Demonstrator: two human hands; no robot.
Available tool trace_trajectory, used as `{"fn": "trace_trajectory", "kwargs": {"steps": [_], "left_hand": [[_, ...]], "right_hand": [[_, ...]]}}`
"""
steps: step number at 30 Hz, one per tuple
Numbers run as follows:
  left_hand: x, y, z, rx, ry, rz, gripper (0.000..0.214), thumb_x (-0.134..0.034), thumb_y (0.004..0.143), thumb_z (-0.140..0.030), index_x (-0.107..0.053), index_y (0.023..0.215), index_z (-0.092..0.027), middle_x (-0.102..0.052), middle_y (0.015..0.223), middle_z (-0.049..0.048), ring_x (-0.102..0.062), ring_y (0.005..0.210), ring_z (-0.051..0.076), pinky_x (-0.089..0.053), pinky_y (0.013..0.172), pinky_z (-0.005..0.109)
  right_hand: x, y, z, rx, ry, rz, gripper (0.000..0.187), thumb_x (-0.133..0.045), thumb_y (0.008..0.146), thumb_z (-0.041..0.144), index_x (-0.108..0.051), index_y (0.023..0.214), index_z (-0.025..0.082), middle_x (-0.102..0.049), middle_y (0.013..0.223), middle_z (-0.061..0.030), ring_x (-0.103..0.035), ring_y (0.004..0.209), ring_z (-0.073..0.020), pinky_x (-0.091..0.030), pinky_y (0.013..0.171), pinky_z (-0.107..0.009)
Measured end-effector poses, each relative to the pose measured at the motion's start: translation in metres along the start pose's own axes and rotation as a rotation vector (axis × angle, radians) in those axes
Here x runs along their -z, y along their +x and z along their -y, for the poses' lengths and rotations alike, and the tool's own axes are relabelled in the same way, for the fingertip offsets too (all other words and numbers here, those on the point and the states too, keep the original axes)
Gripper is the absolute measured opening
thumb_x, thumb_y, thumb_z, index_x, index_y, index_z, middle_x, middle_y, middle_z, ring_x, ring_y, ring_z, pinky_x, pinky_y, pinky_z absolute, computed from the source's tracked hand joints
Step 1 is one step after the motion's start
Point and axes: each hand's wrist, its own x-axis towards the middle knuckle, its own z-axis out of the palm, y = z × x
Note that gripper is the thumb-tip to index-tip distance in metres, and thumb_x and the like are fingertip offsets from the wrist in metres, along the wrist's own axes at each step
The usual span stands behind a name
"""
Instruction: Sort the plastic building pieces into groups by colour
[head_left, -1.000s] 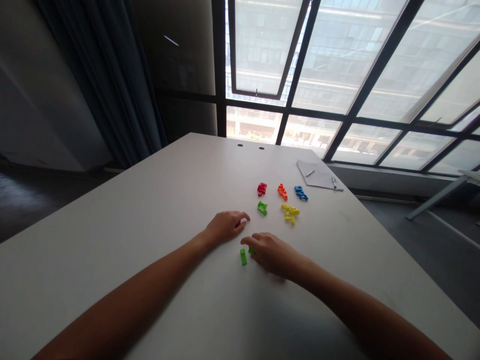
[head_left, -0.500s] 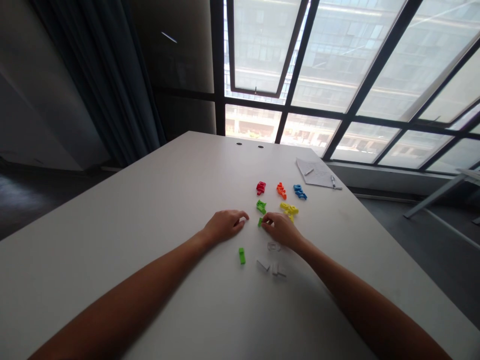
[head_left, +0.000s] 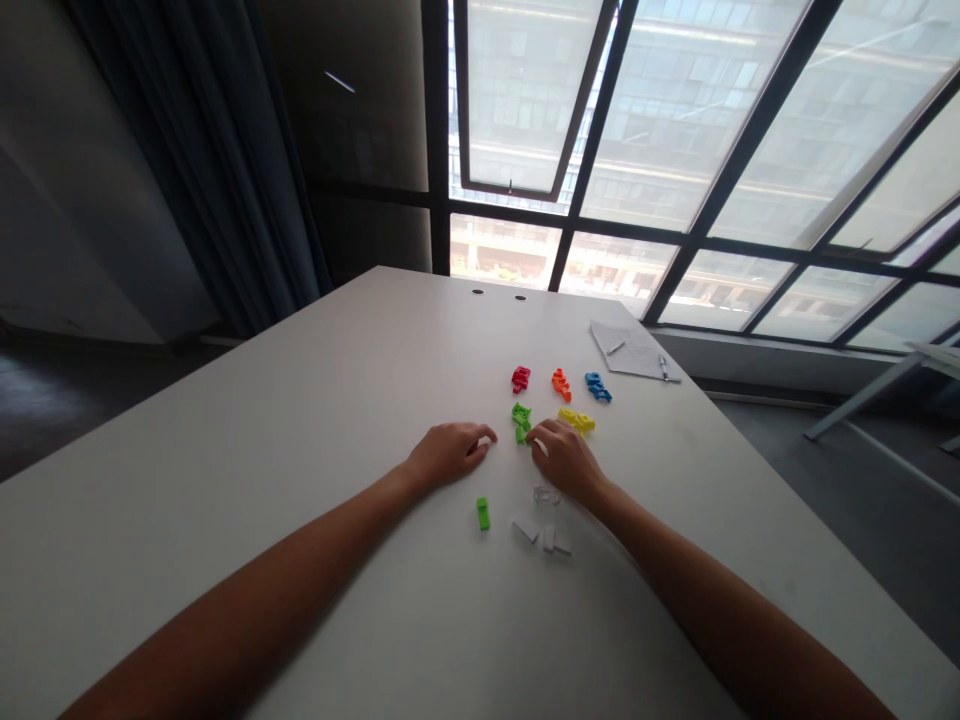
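My right hand (head_left: pixel 564 458) rests on the white table (head_left: pixel 300 420), its fingertips pinched on a small green piece (head_left: pixel 520 434) held right against a green block cluster (head_left: pixel 520 412). My left hand (head_left: pixel 448 452) lies just to the left with its fingers curled under and nothing visible in them. Another green piece (head_left: pixel 483 513) lies alone nearer to me. Three small white pieces (head_left: pixel 546 495) (head_left: pixel 525 528) (head_left: pixel 556 543) lie beside my right wrist.
Red (head_left: pixel 520 379), orange (head_left: pixel 561 384), blue (head_left: pixel 598 386) and yellow (head_left: pixel 576 420) block clusters sit beyond my hands. A sheet of paper (head_left: pixel 630 350) with a pen (head_left: pixel 663 367) lies at the far right edge. Windows and a dark curtain stand behind the table.
My right hand moved away from me, from beside the lone green piece up to the green cluster, carrying a small green piece. The white pieces it covered now show. My left hand stayed put.
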Motion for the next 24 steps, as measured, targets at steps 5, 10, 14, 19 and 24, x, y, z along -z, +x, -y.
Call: {"fn": "trace_trajectory", "kwargs": {"steps": [5, 10, 14, 19, 24], "left_hand": [[-0.001, 0.000, 0.002, -0.015, 0.004, -0.010, 0.028, -0.048, 0.096, -0.033, -0.069, 0.115, -0.033, -0.074, 0.098, -0.0010, -0.067, 0.083, 0.018, -0.047, 0.075, 0.026], [-0.002, 0.000, 0.001, -0.018, 0.007, -0.016, 0.028, -0.049, 0.097, -0.033, -0.069, 0.115, -0.032, -0.074, 0.099, -0.0003, -0.067, 0.086, 0.018, -0.048, 0.076, 0.027], [-0.001, -0.001, -0.001, -0.016, 0.005, -0.028, 0.027, -0.050, 0.097, -0.032, -0.070, 0.114, -0.032, -0.075, 0.100, 0.0000, -0.068, 0.089, 0.019, -0.048, 0.078, 0.027], [-0.001, -0.002, -0.002, -0.011, 0.002, -0.046, 0.026, -0.051, 0.096, -0.030, -0.070, 0.113, -0.032, -0.075, 0.099, -0.0015, -0.068, 0.082, 0.018, -0.048, 0.074, 0.027], [-0.001, -0.002, -0.001, -0.027, -0.001, -0.055, 0.027, -0.049, 0.097, -0.032, -0.070, 0.114, -0.033, -0.075, 0.101, -0.0027, -0.068, 0.084, 0.018, -0.047, 0.074, 0.027]], "right_hand": [[-0.001, 0.000, 0.000, 0.053, 0.030, 0.010, 0.030, -0.054, 0.093, 0.009, -0.073, 0.114, 0.018, -0.072, 0.118, -0.0098, -0.062, 0.109, -0.0220, -0.046, 0.101, -0.037], [0.010, 0.000, 0.014, 0.137, 0.057, -0.049, 0.024, -0.058, 0.093, 0.010, -0.074, 0.110, 0.018, -0.075, 0.110, -0.0096, -0.063, 0.102, -0.0227, -0.047, 0.096, -0.039], [0.019, -0.007, 0.040, 0.358, 0.070, 0.069, 0.018, -0.064, 0.093, 0.018, -0.073, 0.108, 0.021, -0.075, 0.103, -0.0082, -0.064, 0.098, -0.0223, -0.046, 0.093, -0.039], [0.021, -0.017, 0.063, 0.612, 0.052, 0.248, 0.031, -0.055, 0.096, 0.008, -0.070, 0.117, 0.025, -0.070, 0.128, -0.0042, -0.059, 0.114, -0.0217, -0.041, 0.101, -0.038], [0.016, -0.018, 0.064, 0.627, 0.062, 0.310, 0.028, -0.053, 0.097, 0.007, -0.071, 0.112, 0.023, -0.072, 0.120, -0.0040, -0.060, 0.110, -0.0198, -0.040, 0.100, -0.035]]}}
